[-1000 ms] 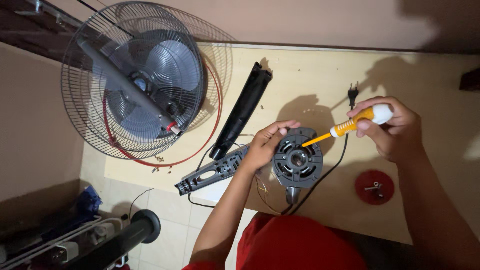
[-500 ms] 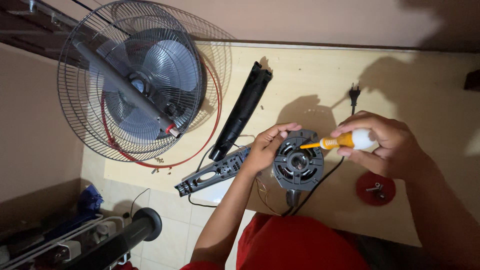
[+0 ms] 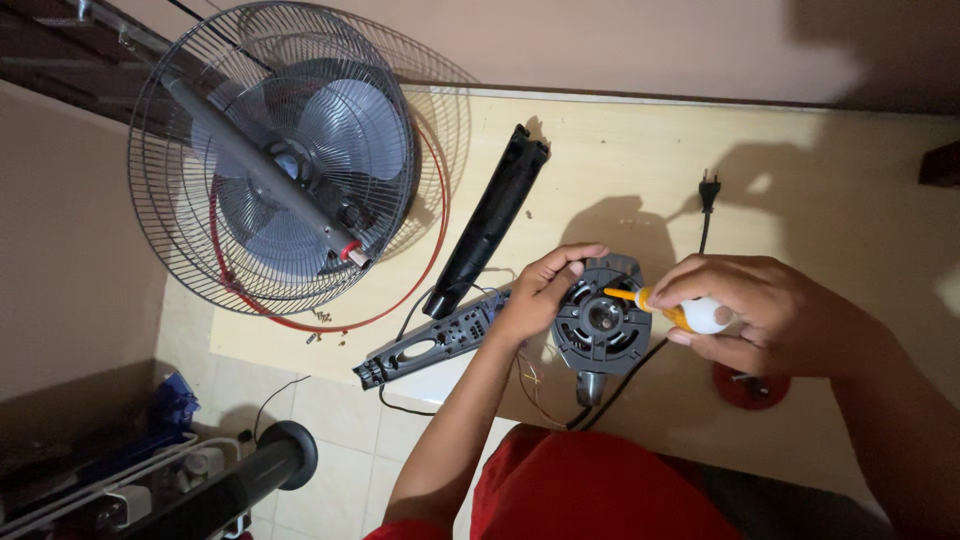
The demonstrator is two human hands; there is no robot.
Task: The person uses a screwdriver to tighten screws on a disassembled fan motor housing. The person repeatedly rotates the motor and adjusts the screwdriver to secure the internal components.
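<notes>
A round dark fan motor (image 3: pixel 603 322) lies on the pale tabletop (image 3: pixel 620 160) in front of me. My left hand (image 3: pixel 538 291) grips its left rim, fingers curled over the top edge. My right hand (image 3: pixel 752 308) holds a screwdriver (image 3: pixel 672 309) with a white and orange handle, its tip set against the motor's upper face. A black cable (image 3: pixel 640 365) runs from under the motor to a plug (image 3: pixel 709 187) further back.
A black control panel (image 3: pixel 430 341) and a long black housing part (image 3: pixel 490 222) lie left of the motor. Fan grilles with grey blades (image 3: pixel 290 160) and a red ring overhang the table's left edge. A red lid (image 3: pixel 748 386) sits under my right hand. Small screws (image 3: pixel 322 322) lie nearby.
My right hand has moved left and down, bringing the screwdriver from above the table's right side onto the motor. My left hand has stayed on the motor's rim.
</notes>
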